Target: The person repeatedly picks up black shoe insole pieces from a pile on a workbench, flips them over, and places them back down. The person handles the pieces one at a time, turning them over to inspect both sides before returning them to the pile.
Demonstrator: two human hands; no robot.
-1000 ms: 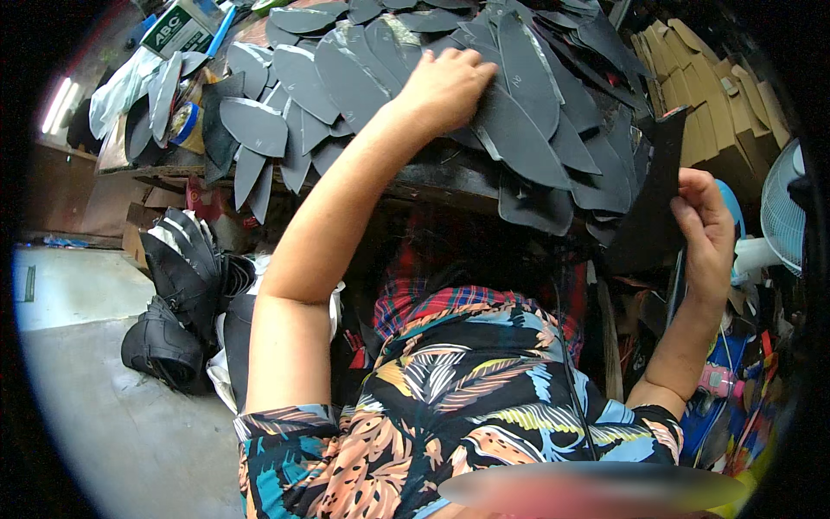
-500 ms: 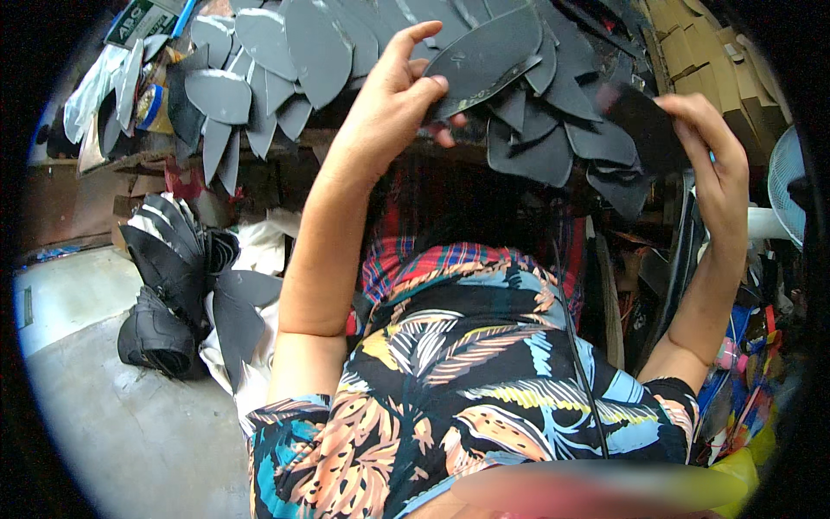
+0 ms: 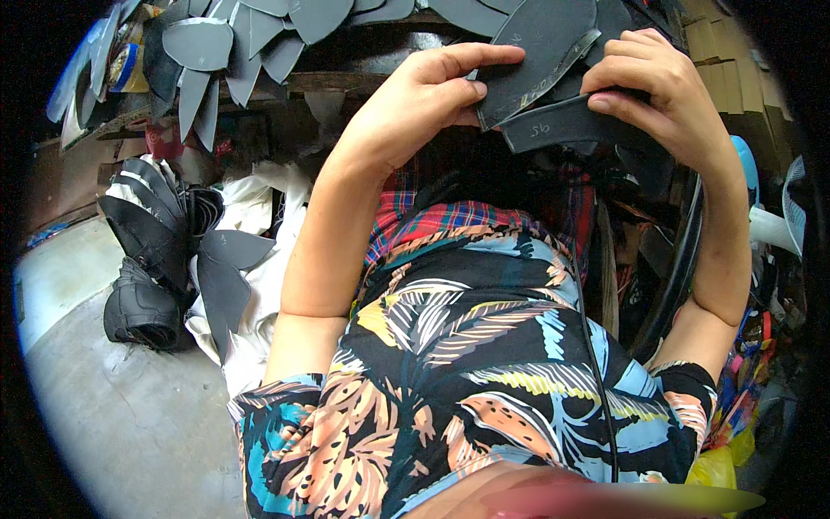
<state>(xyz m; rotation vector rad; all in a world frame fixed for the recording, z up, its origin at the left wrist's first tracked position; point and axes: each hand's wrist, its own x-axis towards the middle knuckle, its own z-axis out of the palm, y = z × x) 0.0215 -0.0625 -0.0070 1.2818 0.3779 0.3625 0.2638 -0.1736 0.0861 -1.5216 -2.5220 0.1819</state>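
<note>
A large dark grey, leaf-shaped sheet piece (image 3: 540,56) is pinched at its left edge by my left hand (image 3: 432,99), thumb and index finger on top. A pale line with faint chalk-like marks runs along its right edge. My right hand (image 3: 653,91), fingers curled, grips a second dark grey cut piece (image 3: 553,124), long and curved. The left end of this piece meets the lower tip of the first one, and its edge lies along it. Which of the two overlaps the other there is hard to tell.
More grey cut pieces (image 3: 197,45) overlap along the bench's edge. Bundled black pieces (image 3: 143,303) stand on the floor at left, beside white cloth (image 3: 259,298) with loose grey pieces (image 3: 226,294) on it. Brown cardboard (image 3: 726,78) and a fan (image 3: 791,208) are at right.
My right hand has moved left with its piece, bringing it against the piece in my left hand. My left hand is slightly lower in the picture. The whole view has shifted.
</note>
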